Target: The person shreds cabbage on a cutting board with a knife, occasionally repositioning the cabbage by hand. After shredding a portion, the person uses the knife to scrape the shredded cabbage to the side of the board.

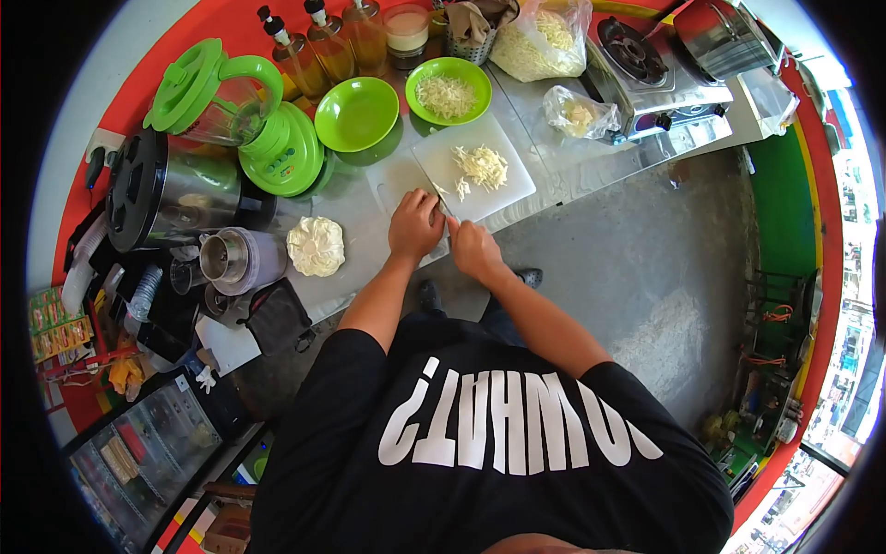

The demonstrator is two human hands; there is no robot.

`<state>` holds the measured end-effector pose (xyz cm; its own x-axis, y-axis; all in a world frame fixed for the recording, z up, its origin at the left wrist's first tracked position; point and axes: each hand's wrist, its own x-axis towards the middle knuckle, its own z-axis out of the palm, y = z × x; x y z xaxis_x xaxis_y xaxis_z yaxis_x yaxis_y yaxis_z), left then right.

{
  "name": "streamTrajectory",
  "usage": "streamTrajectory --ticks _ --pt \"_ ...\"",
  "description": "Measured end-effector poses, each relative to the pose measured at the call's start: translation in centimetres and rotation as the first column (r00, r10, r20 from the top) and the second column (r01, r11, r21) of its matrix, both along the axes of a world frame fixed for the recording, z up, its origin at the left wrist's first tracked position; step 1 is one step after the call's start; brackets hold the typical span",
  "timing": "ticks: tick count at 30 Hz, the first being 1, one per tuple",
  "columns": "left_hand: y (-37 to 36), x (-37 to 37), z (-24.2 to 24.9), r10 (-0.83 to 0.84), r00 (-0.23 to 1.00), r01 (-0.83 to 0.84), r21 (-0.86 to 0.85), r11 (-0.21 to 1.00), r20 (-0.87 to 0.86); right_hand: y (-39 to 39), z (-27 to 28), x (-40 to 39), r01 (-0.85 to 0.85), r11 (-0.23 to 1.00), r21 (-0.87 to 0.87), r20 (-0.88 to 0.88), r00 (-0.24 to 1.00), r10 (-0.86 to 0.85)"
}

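My right hand [475,249] is closed around the handle of a knife [450,214], its thin blade pointing away from me over the near left part of a white cutting board [515,187]. Beside the blade, my left hand [415,224] has its fingers curled down at the board; whatever lies under them is hidden. A heap of pale shredded cabbage [482,167] rests on the board, right of the knife, with a few loose shreds nearby. Left of my left hand, a pale, round piece of cabbage [316,246] sits on the metal counter [355,208].
Behind the board stand a green bowl [355,113] and a second green bowl [485,85] holding shreds. A green blender [281,152] and pump bottles [300,65] are at the left. Bags of shreds [544,46] and a gas stove [664,92] are at the right.
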<state>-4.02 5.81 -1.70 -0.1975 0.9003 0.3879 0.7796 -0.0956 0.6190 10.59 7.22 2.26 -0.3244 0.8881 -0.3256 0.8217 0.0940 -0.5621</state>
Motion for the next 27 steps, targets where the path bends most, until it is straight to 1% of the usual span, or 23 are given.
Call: streamTrajectory --ticks 1,3,6,7,9,10,12,13,15,16,18,19,21,22,24,27 --pt "-0.1 0.1 0.0 -0.003 1.0 0.003 -0.004 1.0 0.001 0.2 0.2 0.0 0.003 1.0 -0.004 0.001 1.0 -0.003" --pt "0.0 0.0 -0.1 0.003 1.0 -0.003 -0.014 1.0 0.001 0.5 0.5 0.1 -0.053 0.999 0.002 -0.012 0.999 0.053" --pt "0.0 0.0 -0.1 0.008 1.0 -0.008 -0.003 1.0 0.019 -1.1 0.4 0.2 0.02 0.999 -0.029 0.008 1.0 -0.02" --pt "-0.1 0.0 -0.1 -0.017 1.0 0.017 -0.011 1.0 0.012 -1.4 0.4 0.1 0.045 0.998 -0.037 0.001 0.999 -0.045" --pt "0.0 0.2 -0.2 0.006 1.0 -0.006 0.005 1.0 0.01 -1.2 0.6 -0.3 0.056 0.992 -0.11 0.07 0.996 -0.049" --pt "0.1 0.2 -0.2 -0.004 1.0 0.004 0.007 1.0 0.01 -0.8 0.9 -0.5 0.067 0.992 -0.108 0.07 0.996 -0.059" --pt "0.0 -0.1 -0.2 -0.018 1.0 0.018 0.016 1.0 0.007 -0.1 1.3 -0.9 0.002 0.992 -0.129 0.023 1.0 0.001" --pt "0.1 0.0 -0.1 -0.018 1.0 0.018 0.021 1.0 0.006 0.0 1.2 -0.8 0.002 0.992 -0.123 0.023 1.0 0.001" --pt "0.0 0.1 0.0 0.015 0.997 -0.016 0.022 1.0 0.071 -0.3 0.7 -0.5 -0.05 0.989 -0.138 -0.022 0.999 0.048" --pt "-0.1 0.0 -0.1 0.015 0.997 -0.017 0.026 1.0 0.069 -1.0 0.1 -0.2 -0.052 0.99 -0.134 -0.023 0.999 0.049" --pt "0.0 -0.1 -0.1 0.006 0.994 -0.012 0.061 0.998 0.112 -2.4 -0.4 0.2 0.084 0.995 -0.057 -0.077 0.993 -0.089" --pt "0.1 -0.2 -0.1 0.008 0.993 -0.015 0.064 0.998 0.114 -2.0 -0.4 0.0 0.082 0.995 -0.054 -0.075 0.993 -0.086" --pt "-0.1 -0.3 -0.2 0.01 0.99 -0.019 0.068 0.997 0.142 -1.1 -0.5 -0.5 0.064 0.988 -0.139 -0.021 0.997 -0.068" --pt "-0.2 -0.2 -0.4 0.015 0.989 -0.024 0.064 0.998 0.145 -0.5 -0.6 -0.6 0.06 0.988 -0.143 -0.017 0.998 -0.063" --pt "0.0 -0.4 -0.6 0.014 0.99 -0.019 0.034 0.999 0.138 1.1 -0.7 -1.0 0.01 0.994 -0.107 -0.097 0.995 -0.021" --pt "0.1 -0.3 -0.5 0.027 0.989 -0.036 0.058 0.998 0.143 0.1 -0.6 -0.2 0.031 0.998 -0.057 -0.095 0.995 -0.036"
